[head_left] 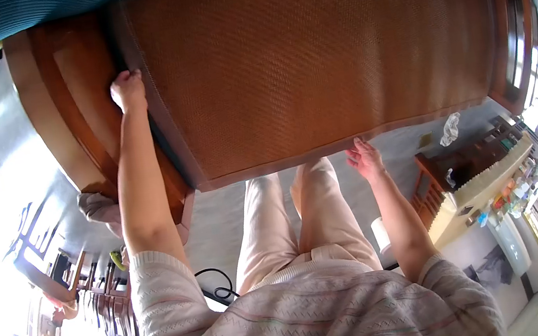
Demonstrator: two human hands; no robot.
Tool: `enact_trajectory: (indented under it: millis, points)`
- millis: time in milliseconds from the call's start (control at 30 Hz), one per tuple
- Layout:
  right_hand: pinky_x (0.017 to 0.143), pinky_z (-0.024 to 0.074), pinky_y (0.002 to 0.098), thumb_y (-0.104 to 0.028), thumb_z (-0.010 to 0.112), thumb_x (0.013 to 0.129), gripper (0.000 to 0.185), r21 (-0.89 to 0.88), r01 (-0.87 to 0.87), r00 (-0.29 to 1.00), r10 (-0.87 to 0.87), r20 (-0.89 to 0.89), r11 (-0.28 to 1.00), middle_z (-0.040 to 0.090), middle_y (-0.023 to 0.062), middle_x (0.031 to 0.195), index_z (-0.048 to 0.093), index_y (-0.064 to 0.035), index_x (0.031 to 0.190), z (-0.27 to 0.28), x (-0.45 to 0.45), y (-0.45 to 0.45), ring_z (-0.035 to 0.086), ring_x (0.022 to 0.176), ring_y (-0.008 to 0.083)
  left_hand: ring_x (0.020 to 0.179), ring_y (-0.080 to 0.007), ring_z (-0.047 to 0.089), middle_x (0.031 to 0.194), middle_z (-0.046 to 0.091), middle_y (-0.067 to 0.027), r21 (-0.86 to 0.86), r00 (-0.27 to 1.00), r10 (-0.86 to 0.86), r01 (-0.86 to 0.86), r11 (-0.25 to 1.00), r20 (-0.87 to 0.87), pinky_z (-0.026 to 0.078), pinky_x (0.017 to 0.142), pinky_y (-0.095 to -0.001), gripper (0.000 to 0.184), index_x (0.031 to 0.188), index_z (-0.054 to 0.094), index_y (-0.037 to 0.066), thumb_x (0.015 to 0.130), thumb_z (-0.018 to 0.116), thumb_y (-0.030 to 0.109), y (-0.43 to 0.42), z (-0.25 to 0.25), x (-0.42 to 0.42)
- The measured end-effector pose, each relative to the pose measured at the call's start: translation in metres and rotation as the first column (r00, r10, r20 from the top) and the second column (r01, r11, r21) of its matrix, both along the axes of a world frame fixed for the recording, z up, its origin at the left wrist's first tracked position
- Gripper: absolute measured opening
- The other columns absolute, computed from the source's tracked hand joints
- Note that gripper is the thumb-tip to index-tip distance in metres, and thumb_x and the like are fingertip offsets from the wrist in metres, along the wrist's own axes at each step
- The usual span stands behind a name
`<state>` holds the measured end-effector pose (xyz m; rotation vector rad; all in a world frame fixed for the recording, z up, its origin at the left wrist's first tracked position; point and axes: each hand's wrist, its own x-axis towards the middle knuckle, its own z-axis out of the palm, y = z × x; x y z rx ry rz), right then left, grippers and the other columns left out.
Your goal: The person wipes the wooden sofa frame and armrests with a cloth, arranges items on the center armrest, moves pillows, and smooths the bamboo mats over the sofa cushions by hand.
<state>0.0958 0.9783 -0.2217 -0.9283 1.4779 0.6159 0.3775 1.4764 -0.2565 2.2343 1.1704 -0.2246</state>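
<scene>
A large brown woven mat [322, 56] with a plain border lies over the bed in front of me. My left hand [129, 91] is closed at the mat's left border, close to the wooden end board [85, 77], and seems to pinch that edge. My right hand [366, 157] is at the mat's near edge, right of my knees, with fingers apart and nothing held in them. Whether its fingertips touch the border I cannot tell.
Teal cloth [44, 15] hangs at the far side. Another wooden end board [507, 42] stands at the right. A grey cloth [100, 208] hangs by the left board's corner. A clear plastic bag [450, 130] and a dark wooden chair [434, 178] are at the right.
</scene>
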Motion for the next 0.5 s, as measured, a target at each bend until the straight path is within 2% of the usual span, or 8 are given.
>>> enact_trajectory:
  millis: [33,133,233,300,333,400,467,500]
  points:
    - [0.065,0.0435,0.0356,-0.033,0.070,0.077,0.028,-0.003,-0.012,1.000,0.012,0.005,1.000,0.060,-0.0007,0.085,0.056,-0.0180,0.096,-0.001,0.000,0.001,0.060,0.079,0.0162,0.074,-0.0231,0.060,0.087,0.064,-0.0143,0.009,0.999,-0.021,0.021,1.000,-0.049,0.048,0.070,-0.0324,0.029,0.095,0.063,-0.001,0.074,0.069,0.019,-0.007,0.007,0.009]
    - [0.064,0.0437,0.0349,-0.034,0.070,0.077,0.029,-0.025,-0.055,0.998,0.054,-0.019,0.998,0.061,0.0003,0.086,0.056,-0.0161,0.095,0.000,0.000,0.000,0.060,0.081,0.0163,0.074,-0.0231,0.060,0.085,0.064,-0.0120,-0.081,0.985,0.128,-0.119,0.990,0.116,0.047,0.071,-0.0329,0.032,0.099,0.061,0.001,0.074,0.068,0.019,-0.001,-0.021,0.008]
    - [0.060,0.0436,0.0331,-0.038,0.070,0.075,0.034,-0.080,-0.212,0.972,0.202,-0.120,0.974,0.061,0.0017,0.081,0.055,-0.0137,0.093,0.011,0.008,-0.004,0.061,0.075,0.0156,0.076,-0.0258,0.061,0.087,0.065,-0.0119,0.111,0.994,-0.096,0.089,0.990,0.059,0.048,0.075,-0.0337,0.032,0.102,0.059,0.001,0.075,0.066,0.016,-0.003,-0.005,0.002]
    - [0.054,0.0432,0.0312,-0.040,0.070,0.075,0.036,-0.137,-0.384,0.908,0.347,-0.232,0.913,0.062,0.0029,0.078,0.055,-0.0117,0.091,0.022,0.011,-0.025,0.062,0.068,0.0158,0.097,-0.0303,0.053,0.105,0.057,-0.0149,0.365,0.937,-0.343,0.298,0.882,0.065,0.045,0.085,-0.0366,0.035,0.111,0.053,0.004,0.078,0.060,0.012,-0.039,0.025,-0.008]
    - [0.046,0.0418,0.0286,-0.044,0.066,0.077,0.036,-0.203,-0.429,0.895,0.382,-0.231,0.880,0.062,0.0037,0.073,0.055,-0.0110,0.088,0.025,0.009,-0.036,0.062,0.060,0.0163,0.103,-0.0308,0.049,0.110,0.053,-0.0153,0.509,0.878,-0.467,0.354,0.785,0.108,0.043,0.087,-0.0367,0.037,0.115,0.050,0.004,0.079,0.057,0.010,-0.073,0.045,-0.018]
    - [0.046,0.0419,0.0279,-0.045,0.063,0.079,0.036,-0.245,-0.455,0.887,0.413,-0.206,0.856,0.063,0.0034,0.074,0.055,-0.0107,0.087,0.037,0.013,-0.049,0.062,0.061,0.0161,0.107,-0.0288,0.044,0.115,0.046,-0.0138,0.406,0.612,-0.756,0.646,0.647,0.231,0.038,0.091,-0.0412,0.037,0.118,0.043,0.006,0.082,0.049,0.010,-0.138,0.061,-0.040]
    - [0.047,0.0430,0.0266,-0.046,0.057,0.082,0.037,-0.278,-0.518,0.855,0.482,-0.191,0.809,0.062,0.0027,0.076,0.056,-0.0102,0.088,0.055,0.021,-0.053,0.062,0.064,0.0147,0.124,-0.0262,0.033,0.131,0.039,-0.0129,0.288,0.380,-0.869,0.834,0.470,0.317,0.027,0.102,-0.0446,0.041,0.121,0.044,0.008,0.084,0.053,0.022,-0.214,0.054,-0.085]
    - [0.046,0.0418,0.0259,-0.045,0.058,0.083,0.034,-0.255,-0.491,0.870,0.482,-0.103,0.833,0.062,0.0017,0.074,0.056,-0.0111,0.089,0.062,0.023,-0.051,0.062,0.061,0.0135,0.128,-0.0260,0.027,0.136,0.033,-0.0111,0.221,0.185,-0.938,0.941,0.255,0.293,0.023,0.104,-0.0463,0.043,0.125,0.042,0.011,0.085,0.051,0.026,-0.240,0.058,-0.100]
